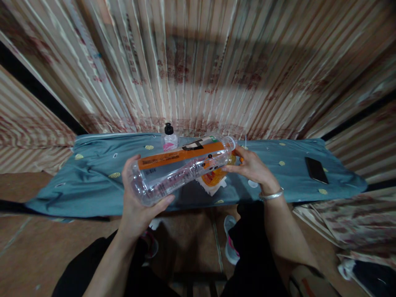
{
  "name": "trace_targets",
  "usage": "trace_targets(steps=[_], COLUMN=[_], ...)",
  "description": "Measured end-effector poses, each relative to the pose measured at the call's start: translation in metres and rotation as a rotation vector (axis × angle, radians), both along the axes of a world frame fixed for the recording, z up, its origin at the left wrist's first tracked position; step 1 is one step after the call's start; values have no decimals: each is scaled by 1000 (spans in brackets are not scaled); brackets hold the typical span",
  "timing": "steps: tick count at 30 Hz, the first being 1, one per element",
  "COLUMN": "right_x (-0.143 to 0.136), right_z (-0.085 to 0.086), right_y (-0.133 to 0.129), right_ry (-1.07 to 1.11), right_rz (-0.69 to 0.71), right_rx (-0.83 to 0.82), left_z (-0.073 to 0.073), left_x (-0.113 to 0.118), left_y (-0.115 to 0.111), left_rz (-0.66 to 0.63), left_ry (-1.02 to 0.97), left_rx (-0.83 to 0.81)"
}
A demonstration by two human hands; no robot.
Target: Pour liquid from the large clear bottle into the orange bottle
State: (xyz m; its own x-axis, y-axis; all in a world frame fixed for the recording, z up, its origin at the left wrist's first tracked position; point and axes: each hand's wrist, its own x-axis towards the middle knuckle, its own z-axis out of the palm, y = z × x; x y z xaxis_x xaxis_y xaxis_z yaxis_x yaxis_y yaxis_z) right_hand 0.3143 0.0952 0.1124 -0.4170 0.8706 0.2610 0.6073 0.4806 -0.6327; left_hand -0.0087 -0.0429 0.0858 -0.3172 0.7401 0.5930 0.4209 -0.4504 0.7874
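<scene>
A large clear plastic bottle (173, 167) with an orange and grey label lies tilted across the middle, its open-looking neck raised to the right. My left hand (139, 202) wraps round its base from below. Behind and under its neck, a smaller bottle of orange liquid (213, 176) leans over a white tissue (212, 189). My right hand (250, 165), wearing a silver bangle, closes its thumb and fingers at the upper end of this smaller bottle, right beside the clear bottle's mouth. Orange shows between the fingers; the exact grip is partly hidden.
A small clear bottle with a black cap (169, 138) stands at the back of the teal cloth-covered table (93, 181). A dark phone (316, 170) lies on the right. Near my right wrist is a small whitish disc (253, 184). A striped curtain (198, 82) hangs behind.
</scene>
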Motion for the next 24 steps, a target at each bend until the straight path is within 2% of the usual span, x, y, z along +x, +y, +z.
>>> trace_targets(steps=[24], right_x=[0], right_z=[0], right_y=[0], right_ry=[12], right_rz=[21], right_rx=[21], left_z=[4], left_x=[3], left_y=[-1], left_rz=[-5], left_ry=[-46], left_rx=[-58])
